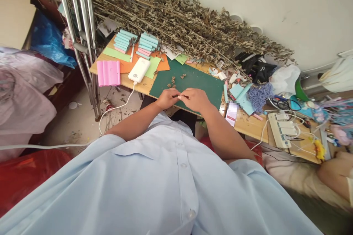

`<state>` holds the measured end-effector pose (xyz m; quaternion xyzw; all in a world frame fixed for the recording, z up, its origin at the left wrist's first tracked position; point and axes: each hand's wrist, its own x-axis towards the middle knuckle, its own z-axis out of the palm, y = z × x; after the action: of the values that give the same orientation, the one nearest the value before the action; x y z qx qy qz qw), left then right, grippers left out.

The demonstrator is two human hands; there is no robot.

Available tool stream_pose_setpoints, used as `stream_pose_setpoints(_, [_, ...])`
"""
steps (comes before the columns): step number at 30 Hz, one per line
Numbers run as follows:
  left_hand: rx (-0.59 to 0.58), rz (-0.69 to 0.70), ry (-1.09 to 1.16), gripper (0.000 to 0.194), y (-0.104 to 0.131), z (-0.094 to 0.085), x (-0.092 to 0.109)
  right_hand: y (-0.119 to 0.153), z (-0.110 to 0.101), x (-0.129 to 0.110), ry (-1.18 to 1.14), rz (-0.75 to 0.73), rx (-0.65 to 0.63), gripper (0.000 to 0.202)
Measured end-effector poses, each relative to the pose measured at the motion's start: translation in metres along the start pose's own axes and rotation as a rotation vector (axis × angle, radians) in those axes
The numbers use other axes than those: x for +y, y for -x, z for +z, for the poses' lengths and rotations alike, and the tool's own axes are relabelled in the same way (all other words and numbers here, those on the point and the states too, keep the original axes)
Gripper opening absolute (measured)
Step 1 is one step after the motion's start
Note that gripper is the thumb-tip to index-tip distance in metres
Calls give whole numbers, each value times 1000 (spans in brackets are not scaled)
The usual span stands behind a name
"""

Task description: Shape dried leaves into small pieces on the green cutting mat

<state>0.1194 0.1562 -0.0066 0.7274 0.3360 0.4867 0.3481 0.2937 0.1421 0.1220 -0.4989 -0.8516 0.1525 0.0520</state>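
Note:
My left hand (167,98) and my right hand (194,99) meet at the fingertips over the near edge of a green cutting mat (190,74). Both are closed in a pinch; whatever lies between the fingers is too small to make out. Just beyond my left hand, small dried brown clumps (173,80) rest on the mat. Rolled blue and pink paper tubes (149,40) are stacked at the back left of the table, behind a white power bank (139,69) with a cable.
Dried stems (176,14) fill the back. Metal crutches (79,25) stand left of the table, near pink paper (108,73). To the right are a phone (231,114), blue yarn (260,96) and a power strip (282,129). Another person's arm (336,172) shows at far right.

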Motion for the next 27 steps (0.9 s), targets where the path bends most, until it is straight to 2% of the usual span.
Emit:
stream_pose_setpoints(5, [28, -27, -2, 41, 0, 1, -1, 8, 19, 19, -260, 29, 222, 24])
stream_pose_setpoints(8, [37, -34, -5, 37, 0, 2, -2, 13, 32, 25, -361, 31, 290, 28])
stream_pose_setpoints(11, [27, -22, -20, 32, 0, 1, -3, 17, 41, 24, -370, -28, 291, 34])
stream_pose_setpoints(15, [32, -5, -36, 30, 1, 1, -3, 17, 46, 20, -257, -77, 268, 35])
stream_pose_setpoints(20, [11, -19, -11, 29, 1, 1, -3, 14, 49, 23, -193, -106, 276, 28])
stream_pose_setpoints(27, [9, -31, -9, 30, 2, 0, -1, 23, 45, 26, -98, -128, 283, 28])
